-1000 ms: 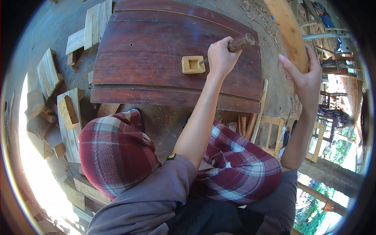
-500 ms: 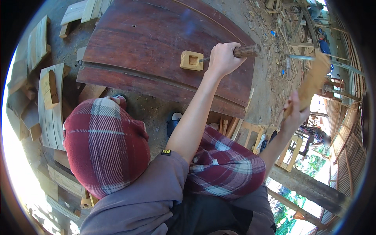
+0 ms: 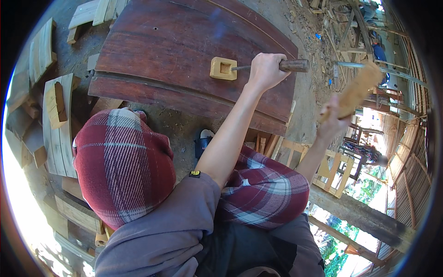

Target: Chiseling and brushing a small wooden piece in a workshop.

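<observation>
My left hand (image 3: 265,73) is closed around a chisel (image 3: 296,66), whose wooden handle sticks out to the right of the fist. The chisel's thin metal blade points left, its tip at the right side of a small yellowish wooden block (image 3: 214,68). A square recess is cut in the block's top. The block rests on a dark reddish-brown wooden tabletop (image 3: 152,53). Off to the right, my right hand (image 3: 336,121) grips a rough, thick wooden mallet (image 3: 362,90), raised apart from the chisel's handle. The mallet is slightly blurred.
Low plank benches (image 3: 60,129) and stacked timber stand at the left, one bearing a wood block (image 3: 56,105). A pale wooden frame (image 3: 334,173) lies at the right. Wood scraps (image 3: 323,32) litter the ground beyond the table. A person (image 3: 364,154) sits farther right.
The mallet in my right hand has swung left and slightly down, nearer the chisel. My left hand keeps the chisel at the block; the whole view has shifted slightly.
</observation>
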The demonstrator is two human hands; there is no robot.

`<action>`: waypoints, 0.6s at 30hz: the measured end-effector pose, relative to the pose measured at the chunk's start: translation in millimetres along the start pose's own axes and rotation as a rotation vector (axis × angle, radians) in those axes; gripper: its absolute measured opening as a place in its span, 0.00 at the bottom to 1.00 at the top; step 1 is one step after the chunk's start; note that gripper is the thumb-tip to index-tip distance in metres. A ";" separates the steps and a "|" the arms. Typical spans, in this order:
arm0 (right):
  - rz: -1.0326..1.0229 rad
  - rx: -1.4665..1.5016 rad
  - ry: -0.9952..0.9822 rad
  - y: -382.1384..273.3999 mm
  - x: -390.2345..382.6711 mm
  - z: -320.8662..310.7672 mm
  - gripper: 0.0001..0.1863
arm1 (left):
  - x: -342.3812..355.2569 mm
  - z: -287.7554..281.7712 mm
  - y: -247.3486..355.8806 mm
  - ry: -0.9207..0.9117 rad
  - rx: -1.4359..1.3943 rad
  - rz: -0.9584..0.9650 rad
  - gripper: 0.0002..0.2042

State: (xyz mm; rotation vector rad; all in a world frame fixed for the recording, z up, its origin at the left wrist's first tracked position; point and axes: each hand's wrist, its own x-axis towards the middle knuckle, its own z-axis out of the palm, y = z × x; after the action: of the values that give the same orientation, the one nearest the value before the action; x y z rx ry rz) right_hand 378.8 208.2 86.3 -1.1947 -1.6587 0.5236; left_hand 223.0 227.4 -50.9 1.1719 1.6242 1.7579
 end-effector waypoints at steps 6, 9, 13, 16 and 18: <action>-0.176 -0.455 -0.262 17.4 2.3 3.5 0.22 | -0.3 0.1 -3.3 -0.015 0.013 -0.038 0.10; 0.011 -0.108 -0.010 -11.7 0.8 -4.5 0.24 | -2.4 -1.1 -4.9 -0.024 0.077 -0.012 0.10; -0.093 -0.136 -0.029 -4.4 -4.9 -4.5 0.24 | 2.3 -2.5 11.4 -0.010 -0.019 -0.010 0.11; -0.186 -0.305 -0.156 6.8 -2.4 -2.6 0.23 | 8.1 -4.3 19.1 -0.004 0.001 0.057 0.11; -0.130 -0.241 -0.151 -1.9 -9.1 1.5 0.23 | 7.7 -7.4 19.2 -0.021 -0.022 -0.001 0.12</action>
State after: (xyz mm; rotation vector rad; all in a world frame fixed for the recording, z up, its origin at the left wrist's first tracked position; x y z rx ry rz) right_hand 376.9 199.6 82.9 -1.2330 -1.9571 0.3465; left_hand 216.7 226.0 -29.8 1.1750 1.5886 1.7525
